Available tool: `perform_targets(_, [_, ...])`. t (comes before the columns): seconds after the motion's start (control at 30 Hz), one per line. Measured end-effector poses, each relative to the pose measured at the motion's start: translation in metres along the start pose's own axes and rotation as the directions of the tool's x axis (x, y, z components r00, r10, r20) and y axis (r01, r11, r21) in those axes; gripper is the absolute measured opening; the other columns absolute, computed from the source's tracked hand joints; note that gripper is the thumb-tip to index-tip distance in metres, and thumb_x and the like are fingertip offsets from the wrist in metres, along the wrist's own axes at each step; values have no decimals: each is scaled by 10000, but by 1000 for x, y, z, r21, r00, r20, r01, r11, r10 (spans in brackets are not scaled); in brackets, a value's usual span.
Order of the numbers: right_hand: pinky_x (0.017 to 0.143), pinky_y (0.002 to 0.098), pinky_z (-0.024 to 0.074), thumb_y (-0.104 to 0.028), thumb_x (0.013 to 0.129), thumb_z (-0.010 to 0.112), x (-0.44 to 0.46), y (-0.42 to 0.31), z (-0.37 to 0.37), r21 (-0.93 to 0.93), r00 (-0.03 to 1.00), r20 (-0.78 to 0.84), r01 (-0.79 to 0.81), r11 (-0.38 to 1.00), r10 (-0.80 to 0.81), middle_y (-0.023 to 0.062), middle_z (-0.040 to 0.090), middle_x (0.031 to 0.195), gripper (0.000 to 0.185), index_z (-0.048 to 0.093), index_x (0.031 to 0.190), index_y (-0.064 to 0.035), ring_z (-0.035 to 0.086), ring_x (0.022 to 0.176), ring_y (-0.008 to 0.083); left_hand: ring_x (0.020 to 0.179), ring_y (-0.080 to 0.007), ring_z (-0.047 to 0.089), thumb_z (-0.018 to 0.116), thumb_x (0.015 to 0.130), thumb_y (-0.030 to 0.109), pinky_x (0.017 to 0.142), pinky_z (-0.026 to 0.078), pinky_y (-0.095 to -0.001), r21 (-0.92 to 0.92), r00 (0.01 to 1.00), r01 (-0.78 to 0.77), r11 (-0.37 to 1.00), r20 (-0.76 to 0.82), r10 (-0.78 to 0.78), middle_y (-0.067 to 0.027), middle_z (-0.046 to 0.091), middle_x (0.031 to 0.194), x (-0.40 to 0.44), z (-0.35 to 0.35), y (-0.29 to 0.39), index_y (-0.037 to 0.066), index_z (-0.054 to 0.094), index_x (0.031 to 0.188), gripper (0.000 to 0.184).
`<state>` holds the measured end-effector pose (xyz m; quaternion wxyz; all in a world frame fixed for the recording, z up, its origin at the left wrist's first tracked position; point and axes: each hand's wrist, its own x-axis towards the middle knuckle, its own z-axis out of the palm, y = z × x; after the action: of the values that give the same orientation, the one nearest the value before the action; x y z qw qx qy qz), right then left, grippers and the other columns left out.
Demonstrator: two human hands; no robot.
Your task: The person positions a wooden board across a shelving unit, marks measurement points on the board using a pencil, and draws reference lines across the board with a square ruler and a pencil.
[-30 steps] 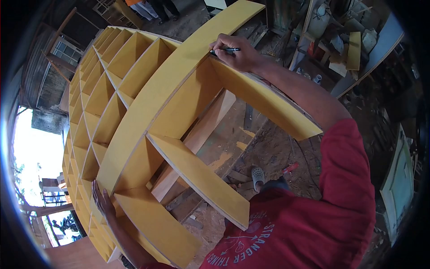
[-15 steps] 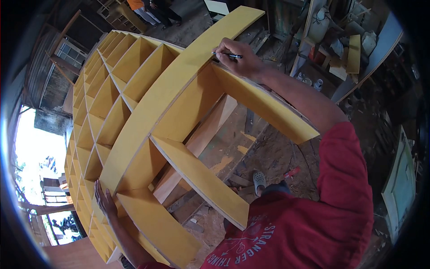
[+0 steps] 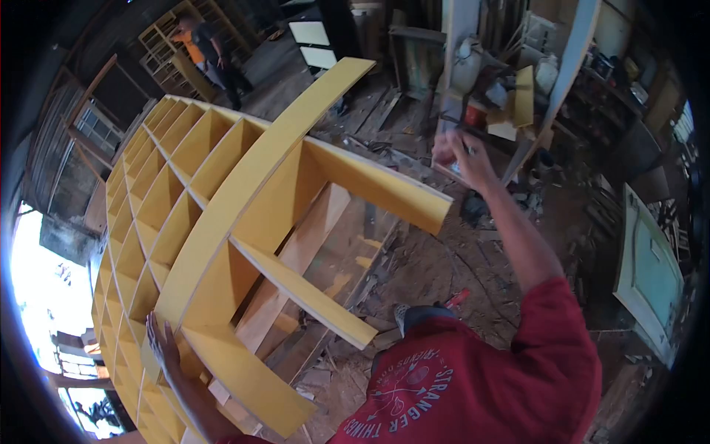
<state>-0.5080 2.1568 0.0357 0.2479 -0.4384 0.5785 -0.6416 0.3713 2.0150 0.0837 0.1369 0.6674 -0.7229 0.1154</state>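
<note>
My left hand (image 3: 164, 346) lies flat, fingers together and stretched out, against the lower end of a long curved yellow board (image 3: 222, 200). This board rests along the edges of a yellow lattice frame (image 3: 159, 192) made of crossing panels. Raised off the work, my right hand (image 3: 467, 159) is closed, held in the air to the right of the board's far part. A pen (image 3: 471, 150) is in its fingers, mostly hidden and blurred. Yellow panels (image 3: 303, 292) stick out from the frame toward me.
Two people (image 3: 203, 52) stand at the back left. Shelves with containers and offcuts (image 3: 510, 96) are at the back right. A pale green panel (image 3: 651, 270) leans on the right. Wood scraps and a red object (image 3: 457, 298) lie on the dirt floor.
My right hand has lifted off the curved board with the pen and swung away to the right. My left hand stays on the board's lower end. The view has shifted.
</note>
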Motion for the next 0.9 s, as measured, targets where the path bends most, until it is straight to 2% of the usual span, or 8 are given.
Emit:
perform_targets(0.23, [664, 313, 595, -561, 1073, 515, -72, 95, -20, 243, 920, 15, -383, 891, 392, 148, 761, 935, 583, 645, 1217, -12, 749, 744, 185, 1549, -380, 314, 507, 1096, 395, 1271, 261, -472, 17, 986, 120, 993, 114, -122, -233, 372, 1647, -3, -19, 15, 29, 424, 1570, 605])
perform_targets(0.37, [675, 318, 590, -577, 1063, 525, -39, 137, -1, 205, 921, 32, -385, 900, 387, 169, 750, 913, 599, 641, 1225, -12, 748, 764, 200, 1533, -381, 347, 599, 1056, 353, 1263, 284, -462, 21, 981, 169, 985, 97, -170, -237, 395, 1633, -1, -47, 55, 11, 469, 1534, 602])
perform_targets(0.4, [684, 339, 587, -520, 1063, 576, -22, 152, 3, 148, 913, 56, -408, 901, 404, 150, 748, 905, 532, 666, 1187, -10, 745, 777, 188, 1521, -380, 367, 630, 1037, 322, 1257, 294, -461, 1, 987, 138, 990, 78, -138, -234, 414, 1622, -1, -51, 66, 10, 483, 1522, 596])
perform_targets(0.5, [694, 412, 583, -439, 1022, 678, 39, 241, 27, -136, 938, 104, -315, 939, 330, 174, 760, 920, 444, 693, 1144, -12, 762, 804, 248, 1482, -375, 428, 710, 983, 238, 1235, 327, -458, -46, 994, 108, 993, 21, -107, -223, 474, 1582, -5, -74, 119, 14, 529, 1484, 577])
perform_targets(0.6, [814, 465, 590, -392, 984, 697, 84, 281, 53, -508, 950, 158, -156, 847, 269, 183, 748, 1023, 447, 654, 1251, -37, 740, 915, 350, 1439, -369, 484, 748, 951, 198, 1210, 359, -454, -82, 991, 134, 988, 18, -133, -207, 537, 1534, -9, -95, 225, 30, 578, 1444, 548])
perform_targets(0.7, [848, 531, 567, -319, 919, 730, 114, 290, 77, -632, 945, 282, 52, 773, 167, 200, 728, 1030, 434, 651, 1279, -90, 700, 991, 426, 1409, -363, 524, 784, 928, 212, 1193, 381, -448, -122, 986, 161, 979, 64, -154, -189, 580, 1498, 3, -96, 313, 51, 615, 1417, 542])
perform_targets(0.8, [798, 536, 561, -301, 859, 768, 133, 356, 107, -694, 927, 363, 337, 636, -95, 206, 728, 956, 443, 646, 1236, -102, 706, 902, 423, 1420, -350, 515, 838, 871, 206, 1202, 383, -441, -104, 981, 156, 982, 137, -141, -185, 567, 1513, 25, -82, 385, 60, 603, 1434, 627])
perform_targets(0.9, [821, 541, 557, -244, 830, 773, 149, 369, 116, -721, 880, 469, 427, 546, -70, 171, 733, 997, 538, 604, 1327, -125, 704, 927, 390, 1416, -372, 519, 848, 860, 236, 1195, 392, -454, -75, 984, 68, 995, 170, -54, -197, 573, 1505, 45, -60, 432, 50, 592, 1442, 662])
